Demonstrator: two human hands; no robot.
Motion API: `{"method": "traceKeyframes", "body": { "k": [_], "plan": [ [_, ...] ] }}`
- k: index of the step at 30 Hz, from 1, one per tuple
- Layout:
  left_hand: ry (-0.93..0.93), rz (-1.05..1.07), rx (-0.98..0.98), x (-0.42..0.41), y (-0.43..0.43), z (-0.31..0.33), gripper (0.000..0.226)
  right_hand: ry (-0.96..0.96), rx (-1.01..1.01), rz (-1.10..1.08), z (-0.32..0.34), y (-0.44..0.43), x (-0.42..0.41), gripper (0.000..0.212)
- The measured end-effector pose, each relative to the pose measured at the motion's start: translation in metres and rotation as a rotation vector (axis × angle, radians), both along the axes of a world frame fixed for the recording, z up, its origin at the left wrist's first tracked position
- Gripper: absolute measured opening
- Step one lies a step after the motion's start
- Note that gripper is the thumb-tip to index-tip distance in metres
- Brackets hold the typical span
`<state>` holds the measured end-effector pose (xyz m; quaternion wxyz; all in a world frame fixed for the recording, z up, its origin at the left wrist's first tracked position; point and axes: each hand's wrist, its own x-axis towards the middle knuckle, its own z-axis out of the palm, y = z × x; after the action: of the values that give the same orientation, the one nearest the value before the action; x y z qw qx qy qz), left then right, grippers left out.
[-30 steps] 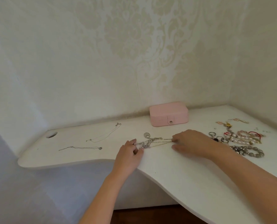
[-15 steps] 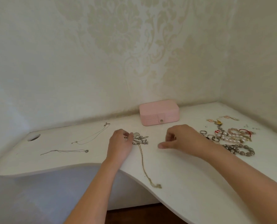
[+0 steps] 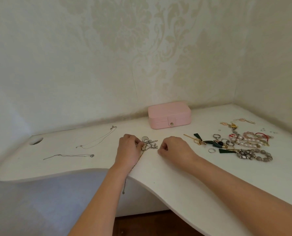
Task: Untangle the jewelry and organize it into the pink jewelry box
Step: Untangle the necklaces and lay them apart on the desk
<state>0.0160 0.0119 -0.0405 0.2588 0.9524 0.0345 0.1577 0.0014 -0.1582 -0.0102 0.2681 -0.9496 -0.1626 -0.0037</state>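
L hand [image 3: 129, 150] & R hand [image 3: 174, 149] are pinching the tangle [image 3: 150, 144] at both sides, near of the shut box [image 3: 169, 114]; should be teasing loops loose slowly, not yanking, w/ one chain [image 3: 126, 180] dangling off the desk [image 3: 184, 184].

Desk: white desk [image 3: 175, 181], wavy front edge, round hole [image 3: 36, 141] at its far left corner.
Back edge: pink jewelry box [image 3: 169, 114], closed.
Left end: thin necklace [image 3: 97, 139] and second necklace [image 3: 68, 156], lying apart.
Middle, near front edge: tangled chains [image 3: 150, 144], one strand [image 3: 127, 178] trailing over the edge.
Right end: jewelry heap [image 3: 244, 143] of bracelets, rings and earrings.
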Motion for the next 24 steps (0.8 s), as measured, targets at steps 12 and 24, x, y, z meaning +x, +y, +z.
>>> {"method": "traceKeyframes", "body": {
  "k": [12, 24],
  "plan": [
    [0.012, -0.089, -0.561, -0.008, -0.022, 0.021, 0.028, 0.096, 0.163, -0.028, -0.006, 0.017, -0.007, 0.051],
    [0.267, -0.413, -1.404, -0.011, -0.046, 0.035, 0.032, 0.177, 0.505, -0.029, -0.009, 0.008, 0.0, 0.026]
  ]
}}
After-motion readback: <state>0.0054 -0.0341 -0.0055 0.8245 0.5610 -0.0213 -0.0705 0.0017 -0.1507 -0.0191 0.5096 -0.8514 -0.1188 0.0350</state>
